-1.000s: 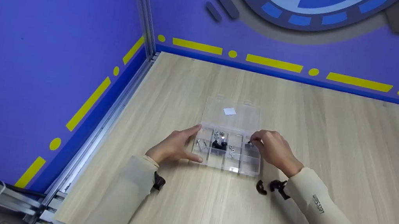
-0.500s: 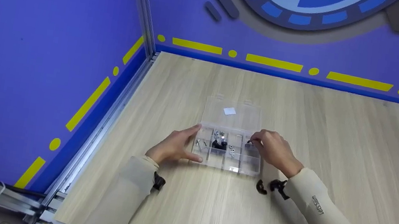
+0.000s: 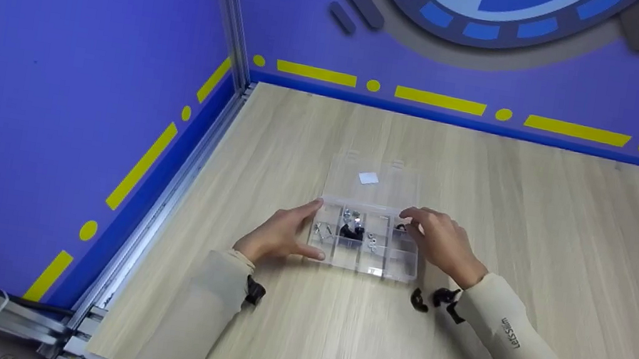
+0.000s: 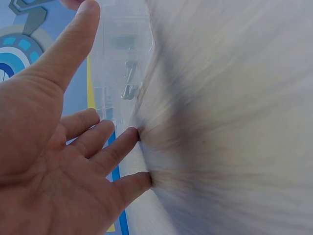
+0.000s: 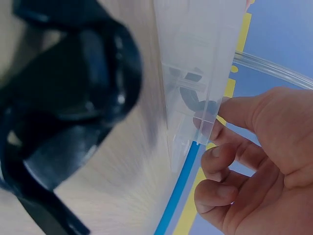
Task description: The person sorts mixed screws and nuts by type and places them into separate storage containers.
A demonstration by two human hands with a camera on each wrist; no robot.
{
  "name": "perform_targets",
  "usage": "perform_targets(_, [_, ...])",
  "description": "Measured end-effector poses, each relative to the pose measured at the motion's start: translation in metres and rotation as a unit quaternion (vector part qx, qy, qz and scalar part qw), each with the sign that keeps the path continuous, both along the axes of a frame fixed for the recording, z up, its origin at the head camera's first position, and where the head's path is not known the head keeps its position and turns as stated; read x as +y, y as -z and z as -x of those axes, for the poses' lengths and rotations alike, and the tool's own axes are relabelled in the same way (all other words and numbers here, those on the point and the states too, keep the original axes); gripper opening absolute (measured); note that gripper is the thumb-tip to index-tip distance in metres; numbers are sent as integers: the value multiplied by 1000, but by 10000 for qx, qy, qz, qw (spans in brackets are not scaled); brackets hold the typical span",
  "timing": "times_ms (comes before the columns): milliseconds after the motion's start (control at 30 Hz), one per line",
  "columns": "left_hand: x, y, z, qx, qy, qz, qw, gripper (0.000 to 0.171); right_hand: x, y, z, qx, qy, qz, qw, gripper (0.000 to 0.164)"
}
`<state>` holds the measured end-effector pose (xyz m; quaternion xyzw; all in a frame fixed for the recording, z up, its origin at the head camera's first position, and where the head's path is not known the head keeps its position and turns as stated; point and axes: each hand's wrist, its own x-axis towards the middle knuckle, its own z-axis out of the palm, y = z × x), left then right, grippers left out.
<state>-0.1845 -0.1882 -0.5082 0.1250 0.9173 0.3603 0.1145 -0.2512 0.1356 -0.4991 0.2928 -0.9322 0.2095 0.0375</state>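
Note:
A clear plastic compartment box [image 3: 354,267] lies on the table with its lid [image 3: 341,183] folded back. My left hand [image 3: 279,234] spans the box's left side, thumb at the front corner and forefinger at the back one, fingers extended. Over the back right compartment is my right hand [image 3: 440,239], its thumb and forefinger apart. Below those fingertips, a black curved part [image 5: 190,95] sits inside the compartment. Other compartments hold screws [image 3: 323,231], black curved parts [image 3: 351,233], shiny metal fasteners [image 3: 350,215] and small nuts [image 3: 372,242].
Black curved parts [image 3: 419,300] lie on the wooden table [image 3: 332,346] at the box's front right, near the right wrist. A white slip [image 3: 368,178] shows on the lid. Blue panels [image 3: 449,72] border the table at the back and left.
My right thumb and forefinger have parted and lifted slightly from the black curved part, leaving it in the back right compartment. The left hand has stayed in place.

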Motion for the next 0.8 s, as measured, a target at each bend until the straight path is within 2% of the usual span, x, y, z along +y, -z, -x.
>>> perform_targets(567, [4, -2, 3, 36, 83, -8, 10000, 111, 7, -3, 0, 78, 17, 35, 10000, 13])
perform_targets(800, [2, -1, 2, -113, -105, -38, 9999, 113, 11, -1, -2, 160, -399, 260, 9987, 21])
